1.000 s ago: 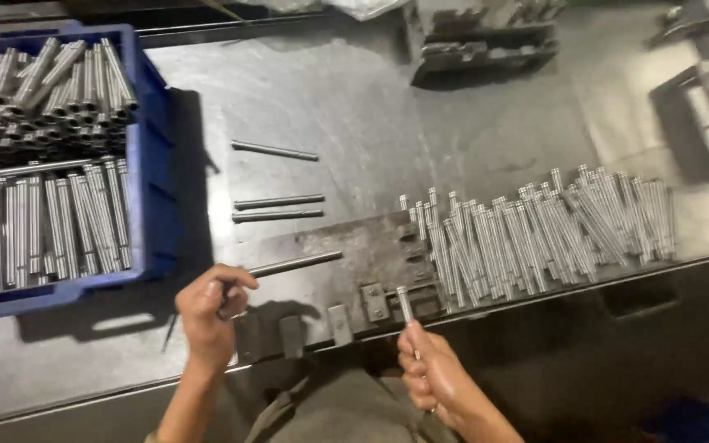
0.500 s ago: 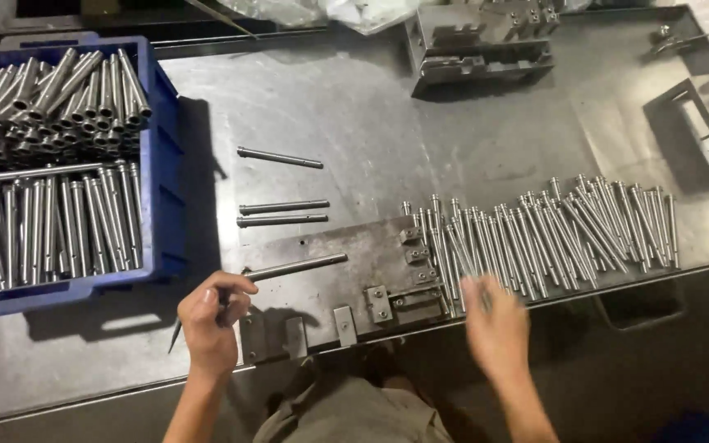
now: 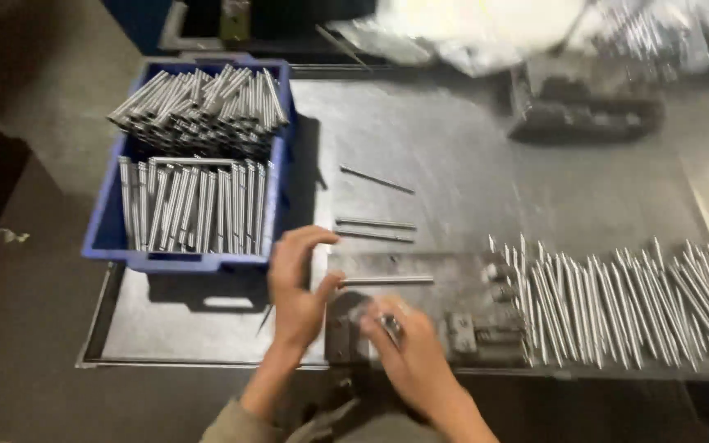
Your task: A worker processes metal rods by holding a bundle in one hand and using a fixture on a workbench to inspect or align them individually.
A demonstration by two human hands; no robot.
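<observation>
**Rod on the fixture plate, lying crosswise just beyond both hands**

Rod lay flat on the dark metal fixture plate near the front edge of the steel table, its long axis running left to right across the view. It sat a little beyond the hands and between them, its left end just beside the left thumb.

At the far left stood a blue bin packed with similar rods in two batches, one stacked at an angle at the back, one lined up front to back nearer the person.

The left hand was the nearer of the two to the rod. It was about half open, fingers curled over and thumb stretched toward the rod's left end; whether the thumb actually touched it could not be told, and nothing showed in its grasp.

Beyond the plate, three loose rods lay apart on the table, also roughly crosswise.

The right hand rested low at the front of the plate, fingers drawn together around a small shiny metal piece, blurred, so its kind was unclear.

Further right, a long row of rods leaned side by side along the table edge.
</observation>
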